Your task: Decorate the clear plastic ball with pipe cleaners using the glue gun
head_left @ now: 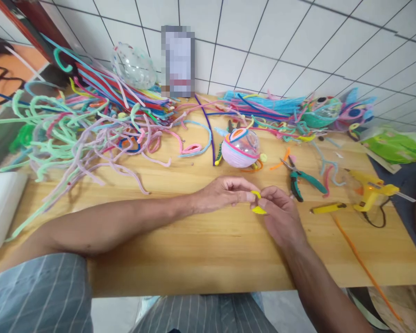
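My left hand (225, 193) and my right hand (280, 213) meet over the middle of the wooden table (201, 249). Both pinch a short yellow pipe cleaner piece (258, 203), bent into a small loop between the fingertips. Just beyond the hands lies a clear plastic ball (241, 147) wrapped with pink, lilac and orange pipe cleaners. Green-handled pliers (301, 179) lie to the right of the hands.
A big tangle of coloured pipe cleaners (86, 120) covers the table's left and back. A yellow glue gun (372, 192), a yellow stick (327, 208) and a long orange pipe cleaner (364, 266) lie at the right. A clear ball (133, 64) and a decorated ball (321, 113) sit at the back.
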Motion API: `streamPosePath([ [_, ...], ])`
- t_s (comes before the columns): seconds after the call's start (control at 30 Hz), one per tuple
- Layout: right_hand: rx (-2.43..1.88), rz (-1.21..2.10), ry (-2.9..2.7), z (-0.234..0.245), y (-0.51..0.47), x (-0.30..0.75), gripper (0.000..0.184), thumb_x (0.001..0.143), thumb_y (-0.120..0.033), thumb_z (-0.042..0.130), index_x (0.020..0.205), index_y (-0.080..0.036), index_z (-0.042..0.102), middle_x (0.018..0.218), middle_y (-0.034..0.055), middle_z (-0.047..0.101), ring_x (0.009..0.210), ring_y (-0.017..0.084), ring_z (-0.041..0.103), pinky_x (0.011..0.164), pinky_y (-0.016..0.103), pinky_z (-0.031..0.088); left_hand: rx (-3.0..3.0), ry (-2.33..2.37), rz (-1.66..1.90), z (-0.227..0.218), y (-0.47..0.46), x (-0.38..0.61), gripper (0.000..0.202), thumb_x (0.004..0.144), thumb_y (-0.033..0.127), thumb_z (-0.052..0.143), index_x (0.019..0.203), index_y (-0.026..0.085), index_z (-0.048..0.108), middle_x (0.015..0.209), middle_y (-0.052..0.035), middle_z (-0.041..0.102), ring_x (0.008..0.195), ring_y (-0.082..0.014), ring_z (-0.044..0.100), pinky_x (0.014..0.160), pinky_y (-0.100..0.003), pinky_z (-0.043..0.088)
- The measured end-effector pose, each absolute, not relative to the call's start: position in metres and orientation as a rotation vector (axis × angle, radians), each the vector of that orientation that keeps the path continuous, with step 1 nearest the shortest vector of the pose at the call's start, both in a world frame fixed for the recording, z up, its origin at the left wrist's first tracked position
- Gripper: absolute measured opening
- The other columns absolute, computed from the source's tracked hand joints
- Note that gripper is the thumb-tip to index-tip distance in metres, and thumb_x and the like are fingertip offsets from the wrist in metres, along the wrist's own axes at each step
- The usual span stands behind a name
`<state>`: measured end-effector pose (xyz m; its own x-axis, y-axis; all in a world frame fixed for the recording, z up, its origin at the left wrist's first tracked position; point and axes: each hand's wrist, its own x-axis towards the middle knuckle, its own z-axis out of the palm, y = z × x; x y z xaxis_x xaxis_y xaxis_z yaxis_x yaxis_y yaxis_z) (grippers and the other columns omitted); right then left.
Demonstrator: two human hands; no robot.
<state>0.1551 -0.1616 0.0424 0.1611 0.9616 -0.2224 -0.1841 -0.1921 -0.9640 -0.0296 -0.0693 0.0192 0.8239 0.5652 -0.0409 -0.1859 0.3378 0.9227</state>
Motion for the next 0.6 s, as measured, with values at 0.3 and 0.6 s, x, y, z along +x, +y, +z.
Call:
streamPosePath([
  [0.3, -1.340, 1.330, -0.880, 0.0447, -0.1668, 0.1513, 0.029, 0.068, -0.035, 0.095, 0.075, -0.024, 0.069, 0.063, -0.0036, 0.070, 0.058, 0.013, 0.063, 0.061, 0.027, 0.049, 1.194, 0.386, 0.527, 0.0239, -0.0731, -0.0327, 0.043, 0.080, 0.052, 0.090, 0.096, 0.013, 0.081, 0.090, -0.0058, 0.080, 0.085, -0.0158, 0.072, 0.079, -0.027, 0.054],
  [0.6, -1.478, 1.124, -1.092, 0.0459, -0.1698, 0.1596, 0.021, 0.075, -0.032, 0.086, 0.084, -0.024, 0.068, 0.071, -0.0041, 0.066, 0.062, 0.011, 0.057, 0.060, 0.024, 0.046, 1.442, 0.456, 0.503, 0.0202, -0.0746, -0.0352, 0.027, 0.093, 0.040, 0.072, 0.093, 0.014, 0.076, 0.081, -0.0008, 0.073, 0.072, -0.0097, 0.059, 0.068, -0.021, 0.046],
])
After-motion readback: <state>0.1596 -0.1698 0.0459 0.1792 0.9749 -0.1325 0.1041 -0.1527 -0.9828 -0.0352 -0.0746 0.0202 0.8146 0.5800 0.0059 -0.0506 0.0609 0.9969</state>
